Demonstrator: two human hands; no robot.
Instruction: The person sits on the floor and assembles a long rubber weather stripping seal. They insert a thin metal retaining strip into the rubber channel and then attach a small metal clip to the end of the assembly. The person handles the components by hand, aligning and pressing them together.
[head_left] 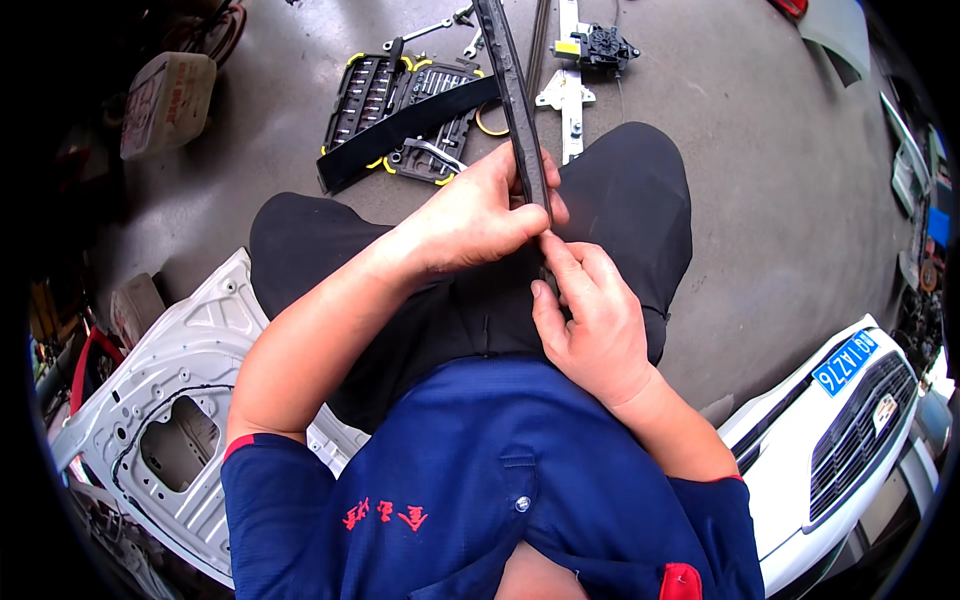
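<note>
A long black strip (515,95), like a car window trim, rises from between my knees toward the far edge. My left hand (490,208) is closed around it near its lower part, with the thumb lying across the front. Just below, my right hand (597,305) is closed at the strip's near end, index finger and thumb bent toward it. The right fingertips partly cover that end, so its exact shape is hidden. Beyond my left hand, a flat black band (410,125) lies across an open socket set (365,95) on the floor.
A window regulator rail (572,115) with a black motor (608,47) lies ahead, and a wrench (425,35) lies behind the socket set. At left are a bare door panel (110,405) and a plastic jug (168,105). A white car front (790,460) stands at right.
</note>
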